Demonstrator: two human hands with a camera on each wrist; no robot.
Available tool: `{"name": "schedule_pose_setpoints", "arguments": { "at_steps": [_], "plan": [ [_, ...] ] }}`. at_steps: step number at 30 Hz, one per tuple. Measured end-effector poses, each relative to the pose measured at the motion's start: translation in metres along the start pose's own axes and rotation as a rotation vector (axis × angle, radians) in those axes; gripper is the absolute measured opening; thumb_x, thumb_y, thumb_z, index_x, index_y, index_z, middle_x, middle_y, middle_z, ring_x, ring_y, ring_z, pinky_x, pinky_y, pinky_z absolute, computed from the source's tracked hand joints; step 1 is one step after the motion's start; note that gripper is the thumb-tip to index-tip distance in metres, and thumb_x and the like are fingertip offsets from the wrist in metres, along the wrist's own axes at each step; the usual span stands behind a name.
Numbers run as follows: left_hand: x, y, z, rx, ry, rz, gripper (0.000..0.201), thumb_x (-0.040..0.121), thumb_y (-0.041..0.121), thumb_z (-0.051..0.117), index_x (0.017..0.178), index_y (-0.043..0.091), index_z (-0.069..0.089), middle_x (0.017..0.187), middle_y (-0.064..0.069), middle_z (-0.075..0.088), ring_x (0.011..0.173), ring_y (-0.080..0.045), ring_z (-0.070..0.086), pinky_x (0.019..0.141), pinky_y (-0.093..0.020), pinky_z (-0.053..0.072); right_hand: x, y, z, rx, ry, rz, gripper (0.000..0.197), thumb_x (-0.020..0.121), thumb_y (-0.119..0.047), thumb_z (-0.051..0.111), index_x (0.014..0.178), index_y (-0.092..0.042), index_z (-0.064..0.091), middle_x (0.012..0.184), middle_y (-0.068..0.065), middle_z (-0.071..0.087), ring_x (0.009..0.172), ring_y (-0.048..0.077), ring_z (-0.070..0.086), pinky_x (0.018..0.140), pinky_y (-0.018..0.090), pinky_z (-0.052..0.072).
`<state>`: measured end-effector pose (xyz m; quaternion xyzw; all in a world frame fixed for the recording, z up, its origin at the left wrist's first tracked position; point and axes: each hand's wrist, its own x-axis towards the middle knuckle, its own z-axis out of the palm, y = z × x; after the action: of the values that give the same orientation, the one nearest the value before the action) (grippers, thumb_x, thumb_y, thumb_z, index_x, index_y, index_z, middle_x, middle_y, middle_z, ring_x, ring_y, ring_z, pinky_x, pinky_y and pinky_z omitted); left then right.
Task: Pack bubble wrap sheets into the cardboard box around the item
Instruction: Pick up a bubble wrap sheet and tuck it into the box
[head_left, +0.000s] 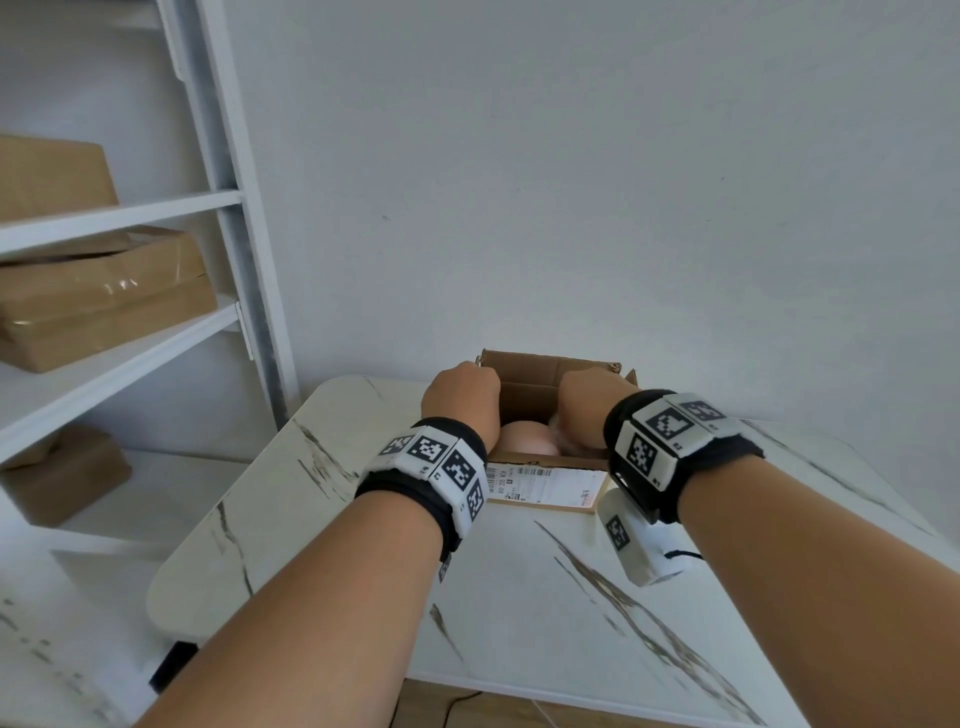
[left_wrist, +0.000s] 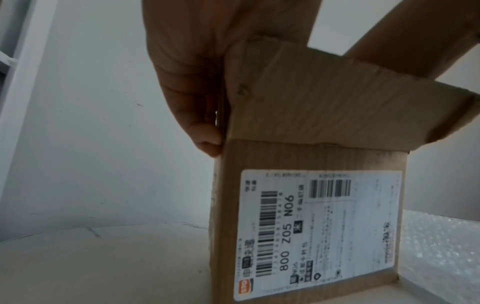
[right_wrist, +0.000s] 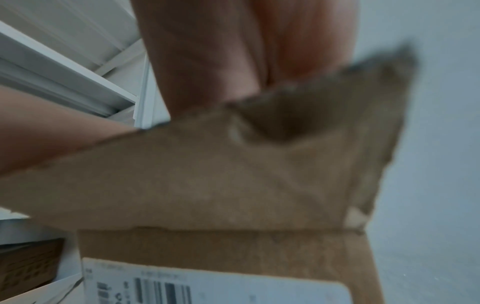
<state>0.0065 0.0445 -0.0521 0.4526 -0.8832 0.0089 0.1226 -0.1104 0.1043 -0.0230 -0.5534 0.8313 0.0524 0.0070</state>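
Note:
An open cardboard box (head_left: 525, 385) with a white shipping label stands at the far side of the marble table (head_left: 519, 597). A rounded peach item (head_left: 524, 439) lies inside it, with a bit of bubble wrap (head_left: 560, 432) beside it. My left hand (head_left: 460, 397) grips the box's left edge; in the left wrist view its thumb (left_wrist: 205, 139) lies against the box (left_wrist: 311, 205) corner. My right hand (head_left: 589, 405) reaches down into the box. Its fingers (right_wrist: 221, 57) vanish behind the near flap of the box (right_wrist: 233, 185), so their tips are hidden.
A bubble wrap sheet (left_wrist: 441, 246) lies on the table right of the box. White shelving (head_left: 130, 332) with several taped cardboard boxes (head_left: 104, 291) stands at the left. A plain wall rises just behind the box.

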Motion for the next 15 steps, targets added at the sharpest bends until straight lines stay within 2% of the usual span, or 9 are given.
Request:
{"name": "schedule_pose_setpoints", "arguments": {
  "at_steps": [2, 4, 6, 8, 9, 12, 15],
  "plan": [
    [0.0016, -0.0006, 0.0003, -0.008, -0.004, 0.000, 0.018, 0.090, 0.004, 0.055, 0.103, 0.005, 0.067, 0.113, -0.013, 0.061, 0.104, -0.028, 0.061, 0.084, -0.030, 0.049, 0.0037, -0.0019, 0.0008, -0.034, -0.095, 0.000, 0.017, 0.092, -0.017, 0.053, 0.087, -0.004, 0.064, 0.077, 0.006, 0.057, 0.079, 0.022, 0.056, 0.071, 0.027, 0.048],
    [0.0032, -0.0011, 0.0013, -0.015, -0.003, -0.002, 0.018, 0.090, 0.004, 0.055, 0.103, 0.005, 0.067, 0.112, -0.012, 0.062, 0.103, -0.028, 0.062, 0.084, -0.030, 0.049, 0.0034, -0.0013, 0.0000, -0.064, -0.162, -0.007, 0.025, 0.093, -0.018, 0.053, 0.111, -0.003, 0.064, 0.088, 0.009, 0.060, 0.086, 0.022, 0.058, 0.074, 0.027, 0.046],
    [0.0035, -0.0010, 0.0020, -0.020, 0.006, 0.001, 0.019, 0.090, 0.004, 0.054, 0.103, 0.006, 0.068, 0.112, -0.012, 0.062, 0.103, -0.027, 0.062, 0.084, -0.030, 0.049, 0.0020, 0.0013, 0.0006, -0.038, -0.151, -0.018, 0.031, 0.092, -0.021, 0.054, 0.118, -0.006, 0.062, 0.108, 0.012, 0.065, 0.102, 0.027, 0.062, 0.083, 0.034, 0.047],
    [0.0031, -0.0010, 0.0021, -0.025, 0.012, 0.000, 0.019, 0.091, 0.003, 0.052, 0.102, 0.006, 0.068, 0.112, -0.012, 0.062, 0.103, -0.028, 0.062, 0.083, -0.029, 0.049, 0.0004, 0.0017, 0.0032, -0.026, -0.162, -0.035, 0.033, 0.092, -0.022, 0.052, 0.119, -0.007, 0.062, 0.120, 0.013, 0.064, 0.112, 0.030, 0.060, 0.091, 0.038, 0.046],
    [0.0030, -0.0011, 0.0019, -0.026, 0.013, -0.002, 0.020, 0.091, 0.002, 0.051, 0.101, 0.005, 0.067, 0.111, -0.013, 0.062, 0.103, -0.028, 0.062, 0.083, -0.029, 0.048, 0.0010, 0.0012, 0.0047, -0.050, -0.194, -0.028, 0.031, 0.095, -0.022, 0.048, 0.117, -0.006, 0.063, 0.120, 0.012, 0.064, 0.109, 0.029, 0.060, 0.090, 0.037, 0.046],
    [0.0021, -0.0007, 0.0015, -0.029, 0.013, -0.010, 0.020, 0.091, 0.001, 0.050, 0.100, 0.003, 0.067, 0.111, -0.013, 0.063, 0.102, -0.028, 0.062, 0.082, -0.029, 0.048, 0.0045, -0.0023, 0.0081, -0.115, -0.249, -0.003, 0.029, 0.098, -0.022, 0.039, 0.097, -0.008, 0.065, 0.100, 0.011, 0.062, 0.086, 0.020, 0.053, 0.076, 0.030, 0.040],
    [-0.0012, 0.0002, -0.0002, -0.024, 0.018, -0.014, 0.020, 0.092, 0.002, 0.049, 0.101, 0.002, 0.066, 0.111, -0.014, 0.063, 0.102, -0.028, 0.062, 0.081, -0.028, 0.047, 0.0059, -0.0006, 0.0063, -0.070, -0.311, 0.021, 0.026, 0.096, -0.019, 0.043, 0.090, -0.005, 0.064, 0.086, 0.007, 0.059, 0.081, 0.020, 0.051, 0.075, 0.029, 0.040]
  ]
}}
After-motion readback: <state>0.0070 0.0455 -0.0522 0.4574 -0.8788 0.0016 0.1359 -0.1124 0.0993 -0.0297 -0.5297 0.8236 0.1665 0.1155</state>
